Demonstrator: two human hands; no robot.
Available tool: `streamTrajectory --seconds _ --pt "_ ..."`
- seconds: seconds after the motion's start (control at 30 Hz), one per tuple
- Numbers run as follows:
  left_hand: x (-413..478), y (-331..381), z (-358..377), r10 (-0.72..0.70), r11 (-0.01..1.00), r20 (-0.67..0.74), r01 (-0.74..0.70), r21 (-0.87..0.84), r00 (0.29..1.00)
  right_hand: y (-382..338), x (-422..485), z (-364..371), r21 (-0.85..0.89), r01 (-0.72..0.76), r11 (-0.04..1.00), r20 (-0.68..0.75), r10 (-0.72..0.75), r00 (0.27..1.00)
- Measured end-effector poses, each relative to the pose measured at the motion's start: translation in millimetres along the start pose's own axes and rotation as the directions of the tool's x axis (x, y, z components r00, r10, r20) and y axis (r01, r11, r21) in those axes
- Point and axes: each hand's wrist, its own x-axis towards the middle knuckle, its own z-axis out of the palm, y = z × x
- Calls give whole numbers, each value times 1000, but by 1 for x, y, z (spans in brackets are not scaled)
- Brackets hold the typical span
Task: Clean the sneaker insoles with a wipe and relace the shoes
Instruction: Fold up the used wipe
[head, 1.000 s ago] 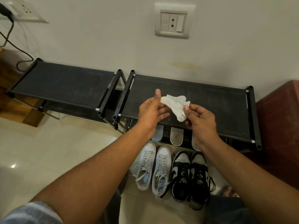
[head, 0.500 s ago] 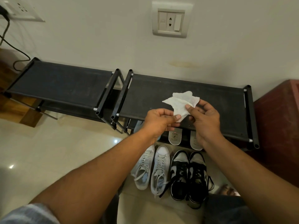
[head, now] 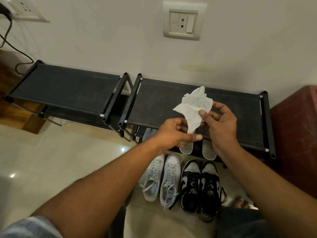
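In the head view, both hands hold a crumpled white wipe (head: pixel 193 108) in the air, over the front edge of the right-hand black rack (head: pixel 163 100). The right hand (head: pixel 221 121) pinches the wipe's upper part between thumb and curled fingers. The left hand (head: pixel 173 133) grips its lower tip, thumb stretched out under it and fingers curled. Beneath that front edge, pale insoles (head: pixel 186 147) stick out from the rack's lower level. On the floor (head: pixel 51 160) just in front stand a pair of white sneakers (head: pixel 161 177) and, beside them on the right, a pair of black-and-white sneakers (head: pixel 200 184), all laced, toes toward the rack. A second black rack (head: pixel 68 90) stands to the left, against the wall.
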Motion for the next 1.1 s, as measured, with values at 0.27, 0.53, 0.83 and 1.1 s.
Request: streamTrajectory --seconds 0.27,0.53,0.83,1.1 --pt "11 2 -11 104 968 -410 -187 -169 906 6 -7 4 -82 52 995 80 -45 996" --pt "13 6 -15 120 937 -449 -251 -243 885 10 -7 1 -278 59 959 25 -54 998" --pt "9 1 -6 259 963 -331 -269 16 908 0 -12 4 -521 538 662 263 -475 840" --pt "8 -1 -6 285 959 -145 -282 41 948 1 -4 -4 -499 400 769 218 -335 917"
